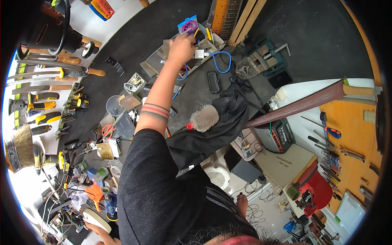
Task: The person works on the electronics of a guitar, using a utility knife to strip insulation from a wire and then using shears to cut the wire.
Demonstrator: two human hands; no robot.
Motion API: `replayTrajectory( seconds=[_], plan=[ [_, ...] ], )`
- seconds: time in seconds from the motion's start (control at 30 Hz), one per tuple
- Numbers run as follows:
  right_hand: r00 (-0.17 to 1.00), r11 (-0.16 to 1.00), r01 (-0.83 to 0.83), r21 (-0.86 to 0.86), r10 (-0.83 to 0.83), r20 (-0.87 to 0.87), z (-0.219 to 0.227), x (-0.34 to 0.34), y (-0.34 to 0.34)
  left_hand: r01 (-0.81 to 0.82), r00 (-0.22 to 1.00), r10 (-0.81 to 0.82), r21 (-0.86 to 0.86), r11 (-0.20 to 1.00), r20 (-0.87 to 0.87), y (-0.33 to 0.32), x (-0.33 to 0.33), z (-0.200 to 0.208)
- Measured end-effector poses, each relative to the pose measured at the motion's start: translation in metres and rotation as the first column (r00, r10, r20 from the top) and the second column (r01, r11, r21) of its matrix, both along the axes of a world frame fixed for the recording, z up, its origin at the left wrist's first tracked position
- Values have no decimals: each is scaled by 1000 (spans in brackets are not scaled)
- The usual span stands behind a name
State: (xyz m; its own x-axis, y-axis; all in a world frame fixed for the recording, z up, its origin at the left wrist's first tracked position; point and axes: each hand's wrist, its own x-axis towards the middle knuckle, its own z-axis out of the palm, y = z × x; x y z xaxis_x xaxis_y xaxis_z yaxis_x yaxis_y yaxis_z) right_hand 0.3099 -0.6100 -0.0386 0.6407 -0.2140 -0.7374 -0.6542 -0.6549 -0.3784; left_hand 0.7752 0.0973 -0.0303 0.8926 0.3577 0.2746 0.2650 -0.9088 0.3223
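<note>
Reaching across a dark workbench, a person's left hand is over a grey tray of small tools, its blurred fingers bent downward; whether they grip anything cannot be told. A magenta coil in a blue-edged packet sits at the tray's far end, just beyond the fingertips. Beside the hand are a white plug-like block with a blue cable looping to the right and a yellow-handled tool. Beyond the tray stand 2 fretted guitar necks and pale wooden strips. Nearer the body lie an open black case and, on black cloth, a fluffy grey brush-like head. Orange-handled scissors rest left of the arm. At lower left, another person's hand touches a cream oblong object. The right hand cannot be made out for certain, nor its state.
</note>
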Motion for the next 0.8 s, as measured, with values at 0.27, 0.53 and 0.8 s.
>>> replayTrajectory(
  seconds=[0.27, 0.53, 0.8],
  plan=[
    [997, 995, -51, -83, 56, 51, -6, -16, 1, 365, 926, -371, 94, 926, 68, -63, 95, -8],
    [991, 991, -34, -126, 50, 122, -7, -44, 4, 551, 829, -478, 283, 785, -289, -54, 141, -12],
    [999, 987, 49, -152, -48, 16, 17, -69, 20, 315, 935, -322, -75, 946, -145, -39, 133, 1]
  ],
)
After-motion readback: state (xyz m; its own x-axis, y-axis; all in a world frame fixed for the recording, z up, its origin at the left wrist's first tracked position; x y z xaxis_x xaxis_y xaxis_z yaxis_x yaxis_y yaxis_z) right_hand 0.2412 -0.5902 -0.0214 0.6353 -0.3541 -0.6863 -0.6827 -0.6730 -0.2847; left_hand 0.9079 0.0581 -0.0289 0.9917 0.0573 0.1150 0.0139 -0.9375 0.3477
